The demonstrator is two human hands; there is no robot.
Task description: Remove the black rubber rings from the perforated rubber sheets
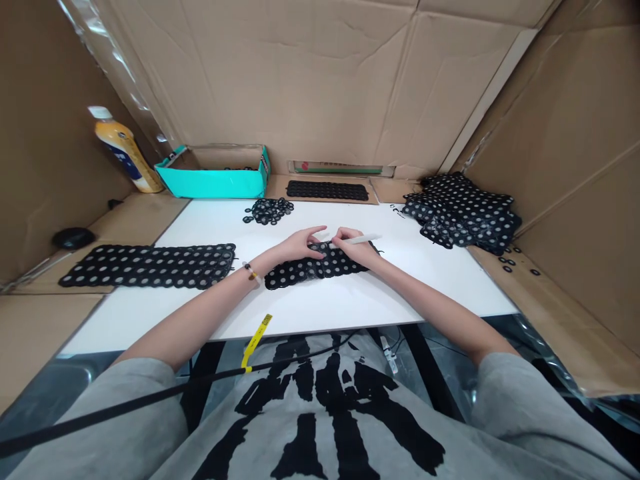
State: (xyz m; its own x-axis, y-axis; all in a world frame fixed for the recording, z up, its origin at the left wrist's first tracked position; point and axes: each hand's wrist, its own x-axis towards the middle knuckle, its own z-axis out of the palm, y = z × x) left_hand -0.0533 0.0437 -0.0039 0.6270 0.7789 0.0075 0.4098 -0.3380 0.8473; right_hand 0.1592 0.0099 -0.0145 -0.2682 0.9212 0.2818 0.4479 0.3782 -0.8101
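Observation:
A black sheet of joined rings [300,272] lies on the white tabletop [320,310] in front of me. My left hand [300,245] rests over its upper left part, thumb and fingers apart. On its upper right part my right hand [354,245] is closed around a white pen-like tool [367,239], whose tip points left onto the sheet near my left fingertips. A larger black ring sheet [155,265] lies flat to the left. Behind the middle sheet sits a small heap of loose black rings [270,211].
A teal-fronted box [215,183] holding black rings and an orange bottle [127,152] stand at the back left. Another ring sheet [327,191] lies at the back. Stacked ring sheets [465,210] are at the right, with loose rings [507,269] beside them. Cardboard walls surround the table.

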